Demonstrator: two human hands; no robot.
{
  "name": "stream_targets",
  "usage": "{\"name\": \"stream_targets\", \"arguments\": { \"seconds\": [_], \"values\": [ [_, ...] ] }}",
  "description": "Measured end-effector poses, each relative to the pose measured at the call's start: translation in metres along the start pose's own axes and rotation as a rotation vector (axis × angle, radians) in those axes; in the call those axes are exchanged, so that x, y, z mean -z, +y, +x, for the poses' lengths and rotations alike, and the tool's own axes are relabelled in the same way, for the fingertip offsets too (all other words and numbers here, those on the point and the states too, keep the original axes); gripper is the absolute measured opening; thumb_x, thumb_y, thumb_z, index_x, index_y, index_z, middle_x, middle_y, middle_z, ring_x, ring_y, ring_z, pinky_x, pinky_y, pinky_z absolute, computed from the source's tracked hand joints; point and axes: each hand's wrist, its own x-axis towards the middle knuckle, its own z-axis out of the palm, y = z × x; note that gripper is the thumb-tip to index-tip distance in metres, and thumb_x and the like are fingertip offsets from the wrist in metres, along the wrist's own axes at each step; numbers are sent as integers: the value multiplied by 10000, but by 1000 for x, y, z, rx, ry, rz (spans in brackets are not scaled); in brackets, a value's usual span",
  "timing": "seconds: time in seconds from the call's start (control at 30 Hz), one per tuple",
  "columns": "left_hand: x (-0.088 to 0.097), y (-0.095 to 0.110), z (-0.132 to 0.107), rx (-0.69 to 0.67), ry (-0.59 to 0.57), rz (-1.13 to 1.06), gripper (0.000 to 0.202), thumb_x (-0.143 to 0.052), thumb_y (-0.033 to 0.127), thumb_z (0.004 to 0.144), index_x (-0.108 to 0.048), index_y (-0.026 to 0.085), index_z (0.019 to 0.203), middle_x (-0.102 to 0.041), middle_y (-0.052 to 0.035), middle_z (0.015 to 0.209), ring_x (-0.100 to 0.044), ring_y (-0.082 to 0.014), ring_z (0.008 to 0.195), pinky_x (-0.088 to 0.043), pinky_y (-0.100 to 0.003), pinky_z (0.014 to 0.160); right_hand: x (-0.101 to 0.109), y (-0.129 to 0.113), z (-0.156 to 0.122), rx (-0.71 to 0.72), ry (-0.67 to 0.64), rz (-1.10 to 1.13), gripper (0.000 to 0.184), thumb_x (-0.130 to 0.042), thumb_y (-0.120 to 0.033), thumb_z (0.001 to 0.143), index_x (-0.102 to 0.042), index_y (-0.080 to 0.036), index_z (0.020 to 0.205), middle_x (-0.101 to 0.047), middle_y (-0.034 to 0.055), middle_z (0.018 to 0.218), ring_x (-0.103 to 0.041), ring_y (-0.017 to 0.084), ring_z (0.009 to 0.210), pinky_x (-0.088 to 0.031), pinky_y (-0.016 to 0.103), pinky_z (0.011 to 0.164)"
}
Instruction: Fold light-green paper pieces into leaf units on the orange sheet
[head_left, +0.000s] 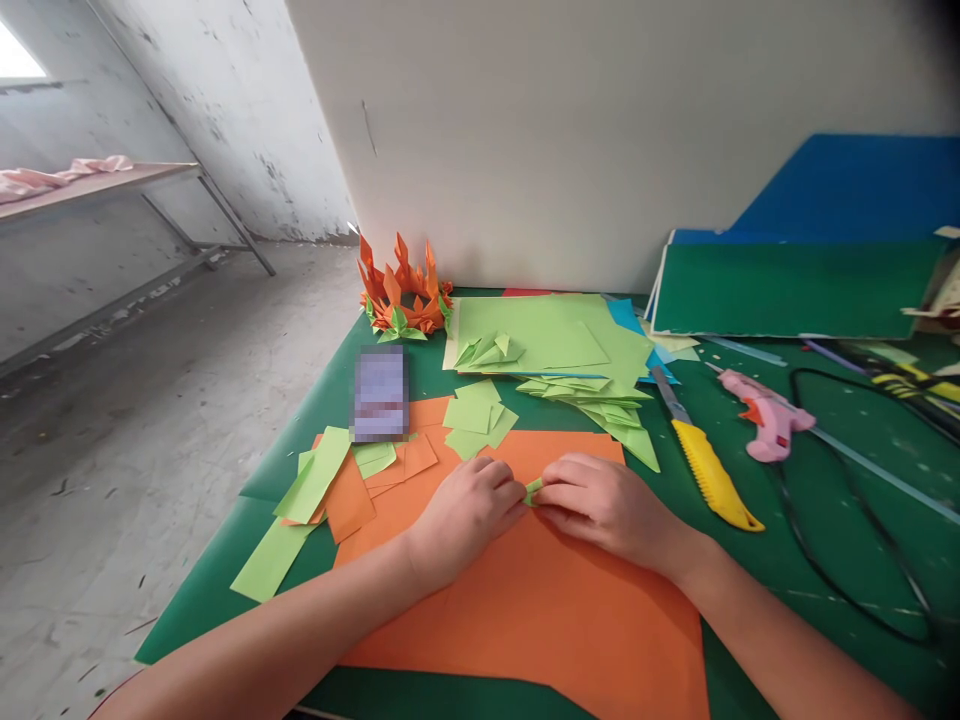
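A small piece of light green paper [533, 490] is pinched between my two hands, low over a large orange sheet [525, 610]. My left hand [474, 505] grips its left end with fingers closed. On its other end, the fingers of my right hand [600, 505] are pressed together. Most of the paper hides behind my fingers, so its folds cannot be made out. Just beyond my hands lie small green paper squares [480, 415]. Folded green paper pieces [600, 395] are piled farther back, with more on a green sheet [540, 320].
A yellow utility knife [709, 465] and a pink glue gun [772, 410] with a black cord lie right. Green strips [274, 545] and orange scraps [349, 500] lie left, near a blurred phone-shaped object [381, 393]. An orange folded-paper ring [405, 295] stands at the back.
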Motion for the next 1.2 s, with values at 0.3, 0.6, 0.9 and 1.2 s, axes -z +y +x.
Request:
{"name": "stream_targets", "arguments": {
  "seconds": [0.3, 0.6, 0.9, 1.2],
  "values": [
    [-3, 0, 2, 23, 36, -75, 303, -381, 207, 989, -635, 161, 833, -589, -40, 782, -536, -160, 725, -467, -294, 727, -3, -5, 6, -145, 67, 116, 152, -525, -155, 877, -621, -199, 767, -606, 21, 719, -547, 164, 720, -427, 296, 682],
    [0, 1, 6, 197, 37, -250, 165, -507, 143, 915, -647, 173, 831, -636, -26, 821, -591, -157, 756, -479, -272, 706, -6, -8, 10, -336, 91, 210, 134, -547, -169, 835, -553, -205, 706, -577, 1, 677, -544, 148, 651, -423, 246, 558],
    [-4, 4, 5, 167, 44, -160, 197, -444, 155, 952, -611, 173, 848, -607, -32, 832, -571, -167, 778, -486, -292, 726, -7, -10, 11, -365, 96, 208, 128, -538, -150, 824, -512, -213, 715, -553, -13, 662, -537, 144, 624, -408, 243, 530],
    [5, 6, 4, 159, 28, -185, 256, -394, 143, 960, -643, 182, 909, -577, -47, 887, -530, -177, 837, -477, -313, 776, -4, -9, 10, -421, 45, 290, 118, -512, -148, 872, -564, -217, 791, -570, -5, 736, -540, 143, 660, -422, 246, 553]
  ]
}}
